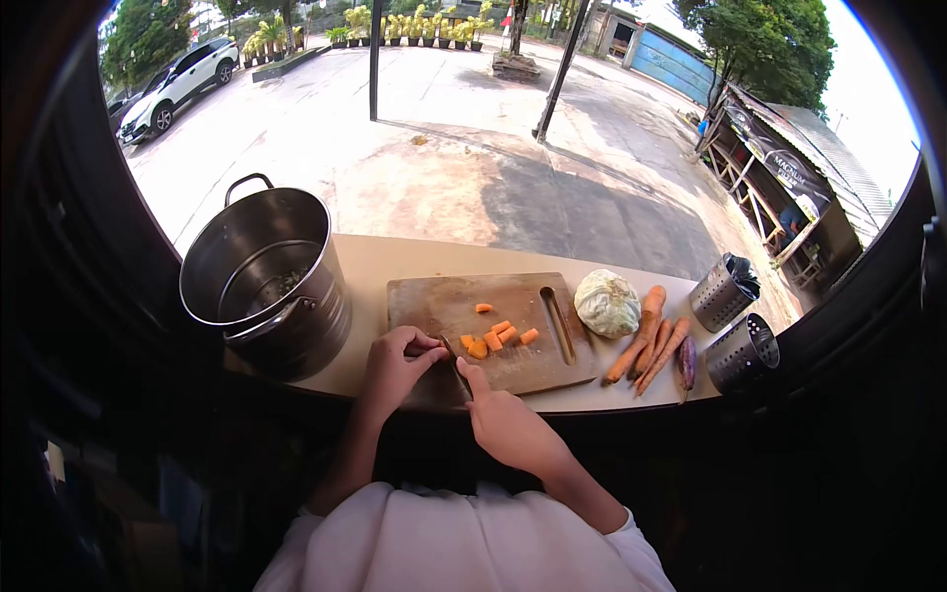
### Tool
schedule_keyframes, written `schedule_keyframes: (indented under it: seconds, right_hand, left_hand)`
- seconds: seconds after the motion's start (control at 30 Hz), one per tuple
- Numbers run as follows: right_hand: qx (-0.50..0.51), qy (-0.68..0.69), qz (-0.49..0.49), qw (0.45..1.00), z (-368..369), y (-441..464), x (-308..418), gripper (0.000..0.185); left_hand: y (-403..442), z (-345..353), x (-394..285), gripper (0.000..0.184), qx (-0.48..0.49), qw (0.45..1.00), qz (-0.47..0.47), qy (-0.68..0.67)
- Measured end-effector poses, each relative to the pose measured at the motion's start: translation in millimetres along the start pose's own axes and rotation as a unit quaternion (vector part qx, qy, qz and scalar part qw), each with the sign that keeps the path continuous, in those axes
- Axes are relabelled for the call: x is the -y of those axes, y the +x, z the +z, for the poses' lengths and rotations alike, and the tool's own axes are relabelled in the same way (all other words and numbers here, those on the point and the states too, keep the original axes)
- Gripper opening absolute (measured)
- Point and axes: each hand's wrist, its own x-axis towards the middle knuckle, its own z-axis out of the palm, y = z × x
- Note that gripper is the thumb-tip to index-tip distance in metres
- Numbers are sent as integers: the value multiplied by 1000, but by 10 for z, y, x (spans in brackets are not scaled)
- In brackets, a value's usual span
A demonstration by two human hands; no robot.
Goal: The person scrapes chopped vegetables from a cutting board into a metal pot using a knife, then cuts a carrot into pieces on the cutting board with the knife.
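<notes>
At left, the deep pot (318, 340) looked to be metal, its wall smooth with a soft gloss. The worktop (365, 271) was smooth and rather matt; the cutting board (434, 296) on it appeared wooden, with a worn, dull face. The knife (457, 370) had a metal blade. Toward the right, the whole carrots (649, 340) had matt, slightly rough skin, and the cabbage (607, 304) smooth leaves. Two perforated cylinders (738, 357) at far right were shiny metal. Nearest, the shirt (464, 543) was soft, matt cloth.

knife (452, 355) partly hidden by right hand (513, 426), bits (293, 279) in pot (314, 335) too small to tell, shirt (473, 543) cut off below
</notes>
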Motion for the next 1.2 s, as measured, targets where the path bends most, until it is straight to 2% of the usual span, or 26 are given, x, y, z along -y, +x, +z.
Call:
schedule_keyframes:
  seconds: [0.17,0.47,0.67,0.77,1.1,1.2]
  right_hand:
    - [-11,9,4,1000,47,6,-27,52]
    - [43,32,36,998,-157,-360,-88,52]
    - [-64,74,-20,995,32,-337,-245,49]
    - [-35,75,-2,997,-17,-318,-240,48]
    - [-74,94,4,993,-62,-259,-428,48]
    - [-42,132,56,989,-168,-318,-240,46]
  left_hand:
    - [-10,22,18,12,-2,1000,-12,-2]
    - [-19,27,-21,16,-6,999,-14,46]
    - [-18,47,-36,23,-5,998,-9,58]
    - [-19,77,-42,24,-11,998,-6,67]
    - [-11,154,-216,27,-20,980,48,193]
    - [-16,182,-240,29,-6,974,48,223]
